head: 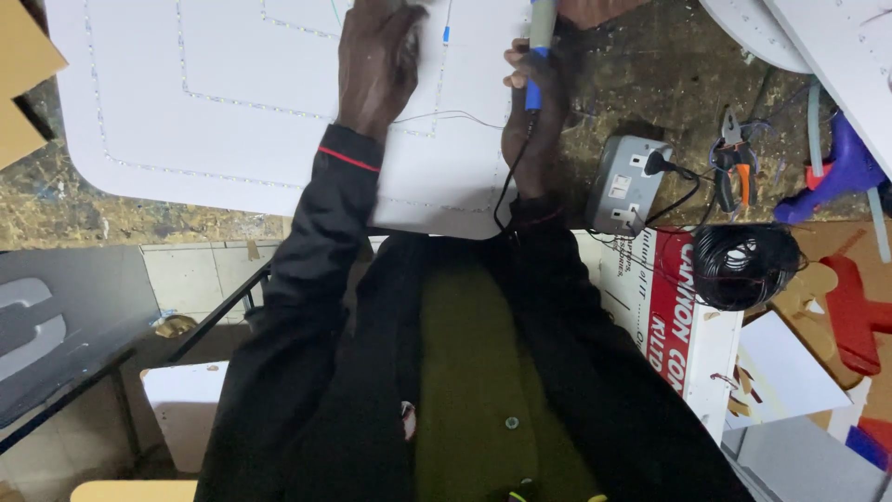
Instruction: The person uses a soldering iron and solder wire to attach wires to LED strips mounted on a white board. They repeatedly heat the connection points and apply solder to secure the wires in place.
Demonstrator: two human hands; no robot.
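A large white board (232, 102) with rows of tiny LED points along rectangular outlines lies on a worn workbench (650, 84). My left hand (376, 60) rests flat on the board near its top middle, fingers pressing close to a thin wire (446, 116). My right hand (534, 102) grips a blue-handled soldering iron (537, 56), held upright at the board's right side, tip out of view above. Its black cord (506, 186) runs down past my wrist.
A grey double socket box (627, 186) with a plug sits right of the board. Orange-handled pliers (734, 158), a purple glue gun (841, 172) and a coil of black wire (743, 265) lie further right. Cardboard pieces and red cut-outs (859, 316) crowd the right edge.
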